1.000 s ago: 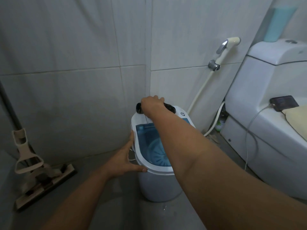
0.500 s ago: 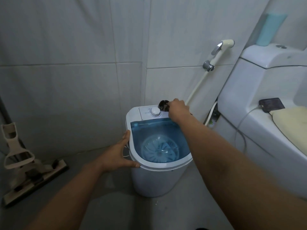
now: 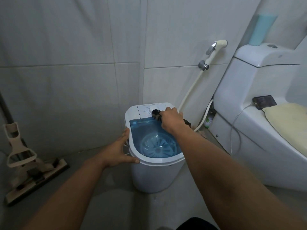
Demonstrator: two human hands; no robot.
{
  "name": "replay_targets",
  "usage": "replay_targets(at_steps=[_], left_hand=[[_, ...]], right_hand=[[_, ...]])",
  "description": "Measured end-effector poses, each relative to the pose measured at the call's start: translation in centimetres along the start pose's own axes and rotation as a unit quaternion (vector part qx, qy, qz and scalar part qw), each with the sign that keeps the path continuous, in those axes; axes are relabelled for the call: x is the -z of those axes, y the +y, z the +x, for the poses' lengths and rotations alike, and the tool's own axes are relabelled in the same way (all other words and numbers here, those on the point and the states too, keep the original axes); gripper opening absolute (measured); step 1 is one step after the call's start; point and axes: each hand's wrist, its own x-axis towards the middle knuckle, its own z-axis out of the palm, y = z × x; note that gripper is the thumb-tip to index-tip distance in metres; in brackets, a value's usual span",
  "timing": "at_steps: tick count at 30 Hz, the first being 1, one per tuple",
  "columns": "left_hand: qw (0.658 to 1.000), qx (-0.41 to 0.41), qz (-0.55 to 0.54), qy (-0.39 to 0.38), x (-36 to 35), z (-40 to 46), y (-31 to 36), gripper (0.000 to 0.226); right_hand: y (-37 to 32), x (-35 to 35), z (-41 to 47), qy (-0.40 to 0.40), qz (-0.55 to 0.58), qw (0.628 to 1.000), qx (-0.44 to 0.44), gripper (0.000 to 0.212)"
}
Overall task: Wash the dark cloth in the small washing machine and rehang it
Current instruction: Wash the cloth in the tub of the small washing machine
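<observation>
A small white washing machine (image 3: 154,176) stands on the floor in the tiled corner, its translucent blue lid (image 3: 146,128) down over the tub. My right hand (image 3: 172,119) is shut on the dark cloth (image 3: 157,114), bunched over the control panel at the machine's back edge; a bit of cloth also sticks out on the right of my fist. The cloth hides most of the white dial. My left hand (image 3: 118,151) rests open against the machine's left rim, thumb along the front edge.
A white toilet (image 3: 259,130) stands close on the right, with a phone (image 3: 264,102) and cable on its ledge and a cream lid cover. A bidet sprayer (image 3: 214,50) and hose hang on the wall behind the machine. A floor squeegee (image 3: 31,171) leans at the left.
The view has dropped and come closer to the machine. My right hand with the cloth has shifted from the machine's back rim toward the dial and the lid's rear edge. My left hand stays on the rim.
</observation>
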Motion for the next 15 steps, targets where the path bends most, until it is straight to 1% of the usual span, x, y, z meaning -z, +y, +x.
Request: replay_targets(at_steps=[7, 11, 15], left_hand=[[1.0, -0.001, -0.013, -0.008, 0.0, 0.0, 0.3, 0.144], [1.0, 0.006, -0.014, -0.012, 0.1, -0.1, 0.5, 0.145], [1.0, 0.011, -0.009, -0.015, 0.3, -0.1, 0.9, 0.147]], right_hand=[[-6.0, 0.4, -0.1, 0.002, 0.007, 1.0, 0.029, 0.038], [-9.4, 0.2, 0.8, 0.004, 0.001, 0.998, 0.059, 0.04], [-10.4, 0.1, 1.1, 0.008, -0.019, 0.997, 0.074, 0.039]])
